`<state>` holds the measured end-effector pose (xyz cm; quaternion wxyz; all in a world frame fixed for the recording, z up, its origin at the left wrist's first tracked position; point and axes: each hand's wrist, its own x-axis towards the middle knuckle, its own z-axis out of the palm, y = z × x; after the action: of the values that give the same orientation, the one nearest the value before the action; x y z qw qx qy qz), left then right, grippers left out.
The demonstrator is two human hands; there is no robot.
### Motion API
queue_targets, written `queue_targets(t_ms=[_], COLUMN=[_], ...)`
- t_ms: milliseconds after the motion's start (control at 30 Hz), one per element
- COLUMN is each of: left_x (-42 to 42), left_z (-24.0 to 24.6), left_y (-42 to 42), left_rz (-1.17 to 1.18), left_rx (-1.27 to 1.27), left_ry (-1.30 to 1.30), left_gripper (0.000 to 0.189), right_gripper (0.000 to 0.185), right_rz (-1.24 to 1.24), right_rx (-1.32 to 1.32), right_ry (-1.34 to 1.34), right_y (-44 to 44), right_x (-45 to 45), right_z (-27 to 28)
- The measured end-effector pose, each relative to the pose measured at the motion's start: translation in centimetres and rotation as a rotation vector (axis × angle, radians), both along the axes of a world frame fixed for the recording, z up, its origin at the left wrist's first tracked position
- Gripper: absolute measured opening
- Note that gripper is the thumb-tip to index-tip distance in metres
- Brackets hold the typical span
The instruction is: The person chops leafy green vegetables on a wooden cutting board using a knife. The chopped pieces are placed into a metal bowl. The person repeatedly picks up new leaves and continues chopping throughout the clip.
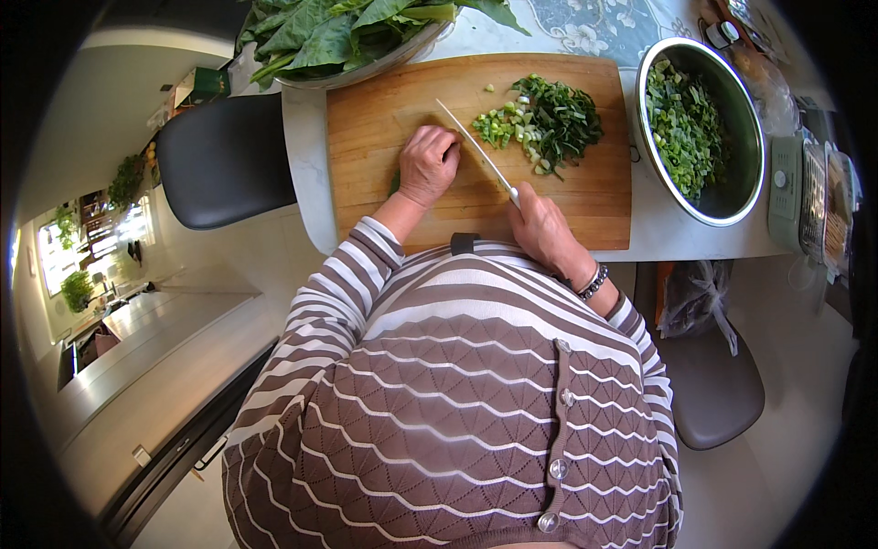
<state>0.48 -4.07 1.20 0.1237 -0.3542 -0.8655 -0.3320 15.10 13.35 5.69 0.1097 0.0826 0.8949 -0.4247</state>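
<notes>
My right hand [545,223] grips the white handle of a kitchen knife [483,154], whose blade slants up and left over a wooden cutting board [384,89]. Left of the blade, my left hand [430,161] rests on the board with its fingers curled. A bit of green leaf [395,181] shows beside its wrist; whether the hand holds anything under the fingers is hidden. To the right of the blade lie chopped pale green stems [499,125] and a pile of shredded dark green leaves [566,120].
A metal bowl [744,185] of chopped greens [686,137] stands right of the board. Whole leafy greens [329,41] fill a bowl [391,67] at the upper left. Farther right is a pale green appliance [785,192]. Chairs [223,161] stand at both sides of the table.
</notes>
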Motion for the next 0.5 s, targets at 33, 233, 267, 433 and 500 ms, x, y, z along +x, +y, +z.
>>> queue_targets(t_ms=[33,233,267,433,500], left_x=[0.0,0.1,0.0,0.1,0.1], left_z=[0.0,0.1,0.0,0.0,0.1], left_y=[0.0,0.1,0.1,0.1,0.1], left_rz=[-0.001,-0.005,-0.005,-0.001,0.001], left_rx=[0.002,0.01,0.012,0.012,0.011], left_ry=[-0.004,-0.014,-0.009,0.0,0.002], left_gripper=[0.011,0.012,0.012,0.011,0.011], right_gripper=[0.016,0.014,0.013,0.012,0.012], right_rz=[-0.001,-0.003,-0.004,-0.011,-0.012], right_rx=[-0.006,0.007,0.022,0.067,0.08], right_ry=[-0.001,-0.012,-0.007,0.014,0.009], right_y=[0.0,-0.3,-0.4,-0.9,-1.0], right_x=[-0.2,-1.0,-1.1,-1.6,-2.0], right_z=[0.0,-0.2,-0.4,-0.5,-0.5])
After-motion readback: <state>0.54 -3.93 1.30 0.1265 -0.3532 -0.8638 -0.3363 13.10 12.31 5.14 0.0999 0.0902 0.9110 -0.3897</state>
